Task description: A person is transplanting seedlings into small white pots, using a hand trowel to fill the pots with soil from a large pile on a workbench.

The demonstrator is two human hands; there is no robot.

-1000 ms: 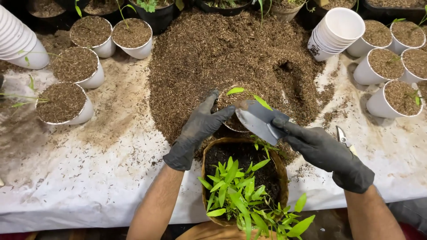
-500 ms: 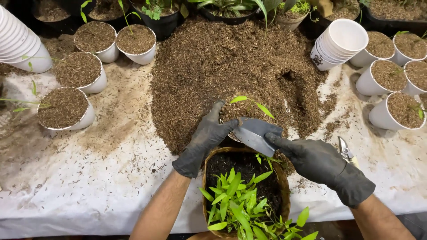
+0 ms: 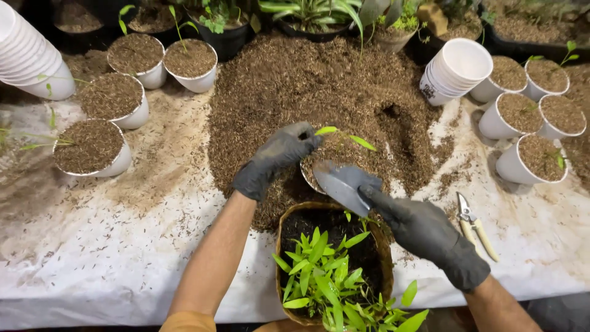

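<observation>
My left hand (image 3: 275, 158), in a dark glove, pinches the stem of a small green seedling (image 3: 345, 136) upright in a white cup (image 3: 310, 176) half sunk in the big heap of brown potting soil (image 3: 319, 92). My right hand (image 3: 424, 233), also gloved, grips a grey metal trowel (image 3: 341, 184) whose blade lies over the cup's rim. Just below the hands sits a brown nursery bag (image 3: 284, 258) of dark soil crowded with green seedlings (image 3: 326, 283).
Soil-filled white cups stand at the left (image 3: 89, 147) and at the right (image 3: 534, 157), some with sprouts. Stacks of empty white cups lie at the far left (image 3: 27, 58) and upper right (image 3: 452, 71). Pruning shears (image 3: 473, 224) rest on the white sheet (image 3: 110, 258). Potted plants line the back.
The view has shifted slightly. The trowel blade has tipped lower over the cup while my left hand keeps hold of the seedling.
</observation>
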